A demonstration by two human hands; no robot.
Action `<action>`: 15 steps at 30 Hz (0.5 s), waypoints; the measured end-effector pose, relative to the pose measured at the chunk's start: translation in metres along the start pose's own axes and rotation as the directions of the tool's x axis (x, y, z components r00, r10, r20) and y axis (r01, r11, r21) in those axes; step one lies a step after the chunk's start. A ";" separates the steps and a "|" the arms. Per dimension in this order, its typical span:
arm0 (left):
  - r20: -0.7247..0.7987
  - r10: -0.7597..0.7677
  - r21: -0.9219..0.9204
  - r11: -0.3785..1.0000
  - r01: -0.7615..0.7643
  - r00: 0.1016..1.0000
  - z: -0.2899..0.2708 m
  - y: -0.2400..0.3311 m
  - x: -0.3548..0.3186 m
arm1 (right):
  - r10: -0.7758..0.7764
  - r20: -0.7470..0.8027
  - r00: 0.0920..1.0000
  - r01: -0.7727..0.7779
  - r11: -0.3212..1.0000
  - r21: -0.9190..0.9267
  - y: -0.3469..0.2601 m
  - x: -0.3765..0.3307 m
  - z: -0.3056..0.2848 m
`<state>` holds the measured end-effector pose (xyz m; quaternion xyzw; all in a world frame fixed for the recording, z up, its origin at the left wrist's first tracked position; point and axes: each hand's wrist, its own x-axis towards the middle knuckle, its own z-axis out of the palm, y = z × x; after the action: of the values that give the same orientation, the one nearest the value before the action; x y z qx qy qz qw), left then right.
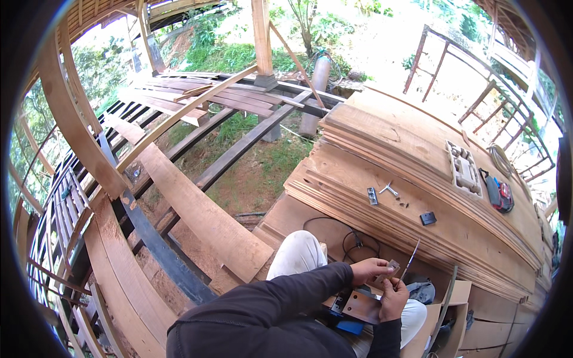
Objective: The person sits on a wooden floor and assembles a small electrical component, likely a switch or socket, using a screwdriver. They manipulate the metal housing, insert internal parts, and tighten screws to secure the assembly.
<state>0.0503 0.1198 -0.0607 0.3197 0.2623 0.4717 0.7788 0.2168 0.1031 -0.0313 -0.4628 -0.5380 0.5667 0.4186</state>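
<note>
My left hand pinches a small flat brownish piece between its fingertips. Close beside it, my right hand has its fingers curled at the lower side of that piece. A slim pointed rod rises from beside the right fingers; whether that hand grips it I cannot make out. Under both hands, on my lap, lies a blue and black tool with a brown flat plate bearing dark holes. My sleeves and legs partly cover it.
Stacked wooden boards rise ahead to the right. On them lie a T-shaped metal key, a small metal block, a black box, a moulded tray and a red-and-dark bag. A black cable loops nearby; an open carton stands right.
</note>
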 end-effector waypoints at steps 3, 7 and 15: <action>-0.069 0.007 0.121 0.993 0.001 0.998 -0.001 0.001 -0.002 | -0.103 -0.040 0.994 0.100 0.992 -0.074 -0.007 -0.005 0.000; -0.024 -0.018 0.077 0.997 0.020 1.000 -0.002 -0.005 0.003 | -0.141 -0.019 0.990 0.138 0.984 -0.111 0.000 -0.007 -0.012; 0.010 -0.039 0.401 0.916 0.032 0.999 0.004 0.018 -0.009 | -0.077 0.046 0.996 0.086 0.959 -0.269 -0.020 -0.013 -0.027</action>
<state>0.0395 0.1173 -0.0435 0.4718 0.3520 0.3909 0.7076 0.2455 0.0982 -0.0098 -0.4830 -0.6363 0.4782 0.3649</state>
